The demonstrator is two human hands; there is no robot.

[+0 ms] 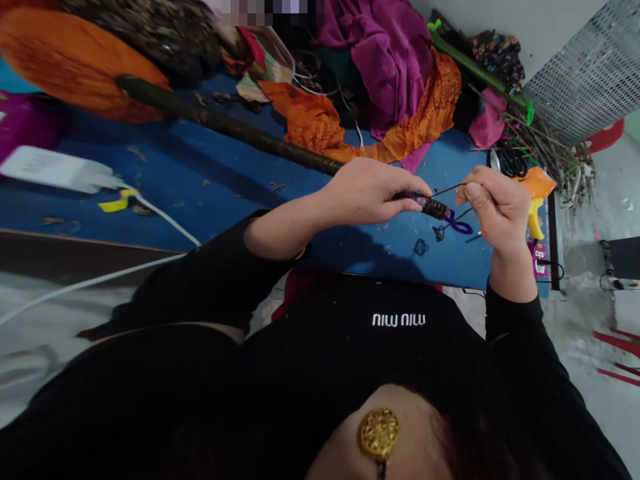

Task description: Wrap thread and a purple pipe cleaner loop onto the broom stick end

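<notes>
A long dark wooden stick (235, 128) crosses over the blue table, with an orange cloth-covered oval head (85, 63) at its far left end. My left hand (367, 190) is closed round the stick near its right end. Dark cord is wound about that end, and a purple loop (459, 223) sticks out of it. My right hand (495, 203) pinches a thin dark cord (447, 191), drawn taut between the wrapped end and my fingers. Below the loop a small tangle of dark cord (439, 233) hangs.
Orange patterned cloth (420, 130) and magenta cloth (387, 60) lie heaped at the back of the blue table (220, 193). A bundle of twigs (545, 133) is at right. At left are a white power strip (55, 170) and its cable. A yellow-handled tool (536, 217) is beyond my right hand.
</notes>
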